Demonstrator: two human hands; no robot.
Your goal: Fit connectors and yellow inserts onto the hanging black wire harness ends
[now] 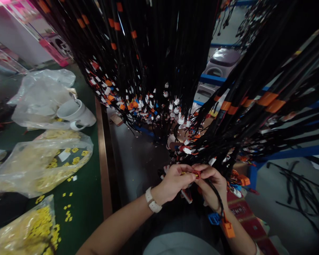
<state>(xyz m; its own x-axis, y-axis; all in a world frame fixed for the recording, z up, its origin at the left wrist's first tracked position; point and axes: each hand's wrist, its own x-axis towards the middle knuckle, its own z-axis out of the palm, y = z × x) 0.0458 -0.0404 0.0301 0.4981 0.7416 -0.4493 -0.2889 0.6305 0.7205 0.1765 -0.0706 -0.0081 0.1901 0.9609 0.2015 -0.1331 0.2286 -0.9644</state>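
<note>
Head view: your left hand [175,180] and right hand [211,184] meet at 6 o'clock, fingertips pinching small orange connector [196,174] between them. Black wire [218,200] runs from connector across right wrist to blue clip [214,218] and orange clip [228,229]. Hanging wire bundle [154,53] fills 12 o'clock. Green bench [87,191] at 9 o'clock carries white mug [76,114] and bags of yellow parts [39,166].

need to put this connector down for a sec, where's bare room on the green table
Bare green lies between the bags and the table's brown edge, dotted with yellow bits. Left of that, bags and mug crowd it. Both hands pinch the connector.
</note>
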